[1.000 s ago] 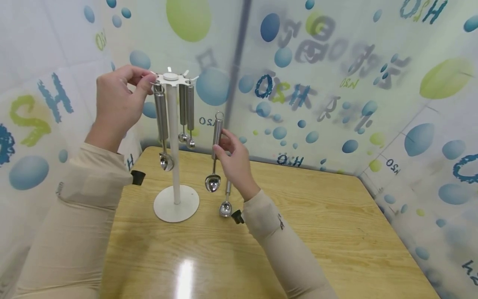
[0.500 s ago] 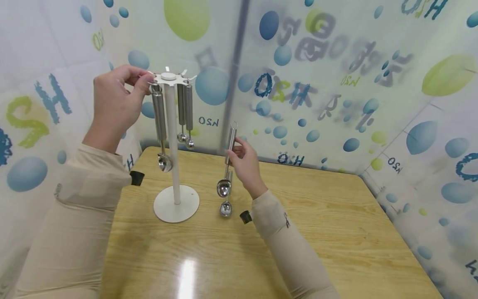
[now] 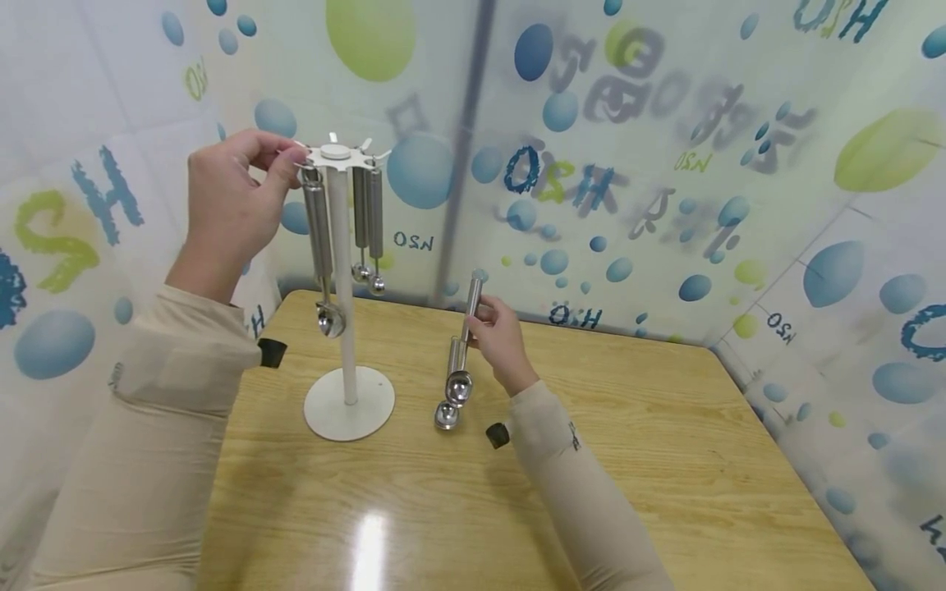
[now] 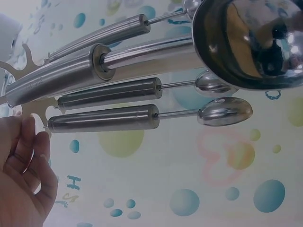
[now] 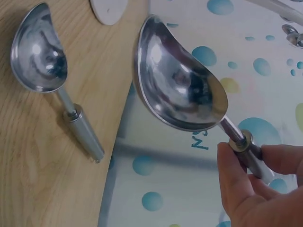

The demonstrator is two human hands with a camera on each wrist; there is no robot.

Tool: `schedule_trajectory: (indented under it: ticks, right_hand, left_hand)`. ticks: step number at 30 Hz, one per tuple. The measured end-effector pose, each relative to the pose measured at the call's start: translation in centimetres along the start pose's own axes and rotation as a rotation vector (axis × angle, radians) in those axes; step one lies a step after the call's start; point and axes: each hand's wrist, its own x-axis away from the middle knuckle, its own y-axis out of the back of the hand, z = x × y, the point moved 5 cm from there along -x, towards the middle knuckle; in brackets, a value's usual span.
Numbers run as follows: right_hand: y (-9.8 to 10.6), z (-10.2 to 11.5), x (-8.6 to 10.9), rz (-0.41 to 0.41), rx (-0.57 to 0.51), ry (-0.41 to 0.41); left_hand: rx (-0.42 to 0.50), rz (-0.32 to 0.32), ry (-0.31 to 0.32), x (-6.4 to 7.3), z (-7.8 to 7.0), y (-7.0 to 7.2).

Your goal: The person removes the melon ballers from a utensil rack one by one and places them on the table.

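Left hand: (image 3: 236, 193) thumb and fingers together, pinching an outer hook of the white rack (image 3: 343, 271) at its top.
Rack: upright, round base (image 3: 328, 419) flat on the wooden table (image 3: 628, 476), near the left edge, toward the far left corner.
Hanging spoons: (image 4: 106, 118) four metal ones in the left wrist view, handles up, bowls down; the biggest bowl (image 4: 255, 47) is nearest that camera.
Right hand: (image 3: 502, 341) thumb and fingers clamped on the handle of the held spoon (image 5: 187, 87).
Held spoon: raised over the table's left half, to the right of the rack and apart from it; slightly tilted, bowl low, handle up toward the far edge.
Lying spoon: (image 5: 42, 56) on the table, between rack base and right hand; handle toward the far edge, bowl toward the near side; partly overlapped by the held spoon in the head view, apart in the right wrist view.
Sleeves: (image 3: 584, 484) beige, both arms.
Wall: (image 3: 665, 246) behind the far edge, blue and green bubble print, H2O lettering.
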Motion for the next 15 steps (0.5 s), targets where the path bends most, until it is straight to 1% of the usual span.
schedule_trajectory:
  ticks: [8,15]
  right_hand:
    - [0.5,-1.6,-0.1,0.003,0.092,-0.054]
    - [1.1,-3.6,-0.4,-0.002,0.133,-0.13]
  left_hand:
    - [0.002,-0.008,-0.007,0.0,0.0,0.1]
    - [0.012,0.002,-0.004,0.0,-0.1,0.1]
